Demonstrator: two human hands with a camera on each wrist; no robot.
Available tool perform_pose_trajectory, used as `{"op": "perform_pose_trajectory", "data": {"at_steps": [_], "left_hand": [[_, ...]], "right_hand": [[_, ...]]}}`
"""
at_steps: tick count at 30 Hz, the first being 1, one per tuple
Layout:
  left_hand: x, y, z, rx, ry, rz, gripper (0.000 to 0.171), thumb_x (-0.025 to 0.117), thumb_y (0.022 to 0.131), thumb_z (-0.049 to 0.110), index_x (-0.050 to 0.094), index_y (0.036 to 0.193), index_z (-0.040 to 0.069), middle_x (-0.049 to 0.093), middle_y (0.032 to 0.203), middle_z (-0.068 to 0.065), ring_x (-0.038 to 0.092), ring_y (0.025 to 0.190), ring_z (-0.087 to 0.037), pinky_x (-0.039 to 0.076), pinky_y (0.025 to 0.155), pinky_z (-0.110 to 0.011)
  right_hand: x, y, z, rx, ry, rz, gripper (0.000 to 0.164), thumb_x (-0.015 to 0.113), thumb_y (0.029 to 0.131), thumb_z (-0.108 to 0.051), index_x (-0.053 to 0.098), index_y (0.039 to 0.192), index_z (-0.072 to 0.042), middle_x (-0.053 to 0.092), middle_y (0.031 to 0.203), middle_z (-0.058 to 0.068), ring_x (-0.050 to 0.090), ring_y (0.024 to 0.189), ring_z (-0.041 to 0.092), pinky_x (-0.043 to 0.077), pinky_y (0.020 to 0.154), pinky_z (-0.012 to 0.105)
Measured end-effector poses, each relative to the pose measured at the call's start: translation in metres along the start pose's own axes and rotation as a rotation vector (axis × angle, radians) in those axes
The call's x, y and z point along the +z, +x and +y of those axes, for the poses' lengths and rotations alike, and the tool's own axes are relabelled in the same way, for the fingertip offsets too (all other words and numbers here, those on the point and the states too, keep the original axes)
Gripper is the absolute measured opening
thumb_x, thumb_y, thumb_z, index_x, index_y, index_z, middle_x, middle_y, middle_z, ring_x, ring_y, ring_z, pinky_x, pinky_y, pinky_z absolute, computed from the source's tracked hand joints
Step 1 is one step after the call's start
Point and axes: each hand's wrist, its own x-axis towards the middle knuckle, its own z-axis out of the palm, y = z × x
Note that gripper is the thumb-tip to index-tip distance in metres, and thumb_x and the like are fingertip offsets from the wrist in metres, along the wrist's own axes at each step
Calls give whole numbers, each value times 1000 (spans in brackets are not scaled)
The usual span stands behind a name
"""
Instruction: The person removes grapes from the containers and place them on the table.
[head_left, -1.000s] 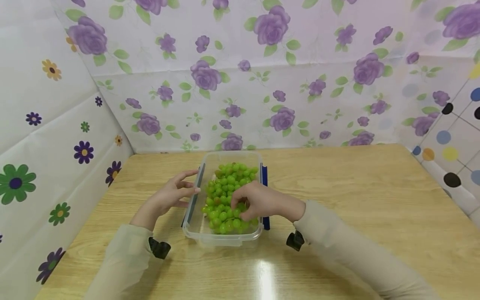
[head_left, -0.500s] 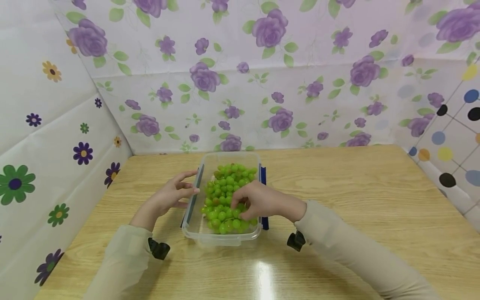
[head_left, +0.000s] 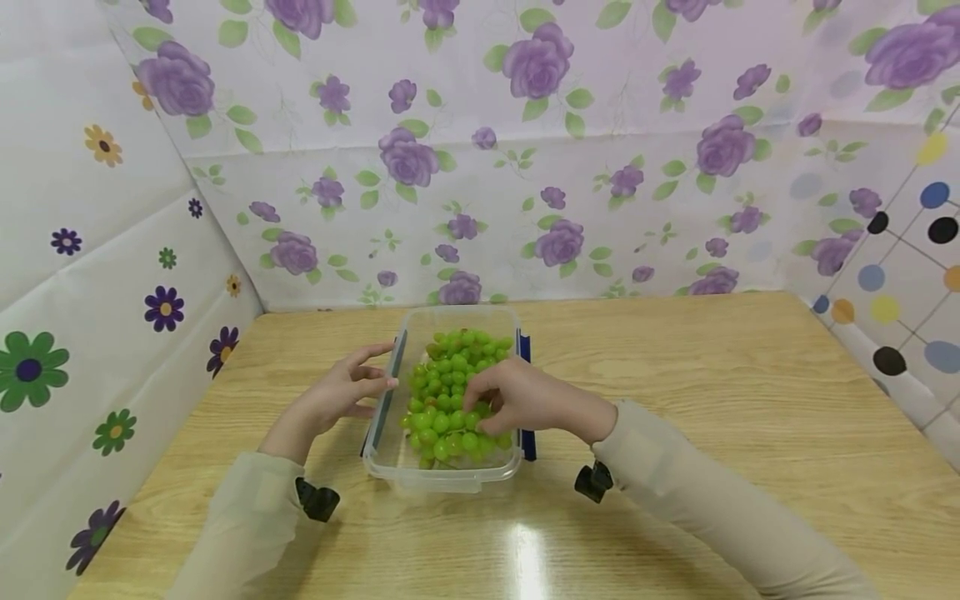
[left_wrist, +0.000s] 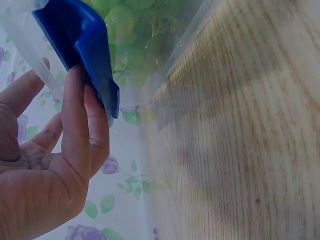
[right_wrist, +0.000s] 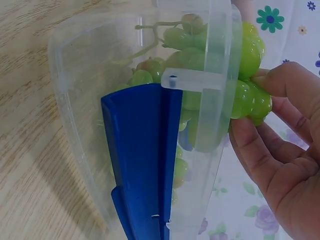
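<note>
A clear plastic food container (head_left: 386, 462) with blue side clips holds a bunch of green grapes (head_left: 450, 375). Over the near part of the bunch, my right hand (head_left: 521, 398) pinches grapes between thumb and fingers. In the right wrist view, the grapes (right_wrist: 252, 102) at the fingertips of the right hand (right_wrist: 285, 155) stand above the container's rim. My left hand (head_left: 341, 390) rests against the container's left side with fingers loosely spread. The left wrist view has fingers of the left hand (left_wrist: 55, 155) touching the blue clip (left_wrist: 92, 50); grapes show through the wall.
The container stands on a wood-grain table (head_left: 675, 375). A purple-flowered sheet (head_left: 480, 192) covers the back wall, with patterned sheets at left and right. A black wrist camera (head_left: 317, 500) sits below the left hand, another black camera (head_left: 592, 482) below the right.
The near end of the grape bunch has risen and shifted slightly with my right hand, baring some container floor at the front. My left hand stays in place.
</note>
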Motion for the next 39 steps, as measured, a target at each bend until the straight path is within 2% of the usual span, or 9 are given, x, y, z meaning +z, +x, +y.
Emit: {"op": "perform_pose_trajectory", "data": {"at_steps": [10,20,31,39], "left_hand": [[-1,1,-2,3,-11,3,72,60,94,31,19,153,23,32,142,-24,43,126,-37,49,91,-49],[-1,1,-3,7,-12,-3,72,60,94,31,19,153,24,31,144,-24,43,127,-38,48,92,-49],[-2,2,-4,7,-20,-9,73,61,94,32,19,153,25,30,145,-24,42,128,-38,47,93,-50],[-1,1,-5,10,-22,-12,74,61,94,32,18,153,26,29,146,-24,41,128,-37,48,92,-49]], "right_hand": [[-3,-2,-1,19,1,29,15,70,81,-3,71,96,-7,70,95,4,65,79,6,51,71,17],[-9,-6,-3,17,30,57,17,69,81,-1,71,97,-7,70,96,5,66,80,7,52,73,18],[-12,-10,-1,55,49,82,17,70,81,-2,70,98,-7,69,100,7,66,82,10,52,73,19],[-15,-13,1,60,58,127,17,70,81,-3,70,97,-7,70,101,7,67,82,11,53,73,22]]}}
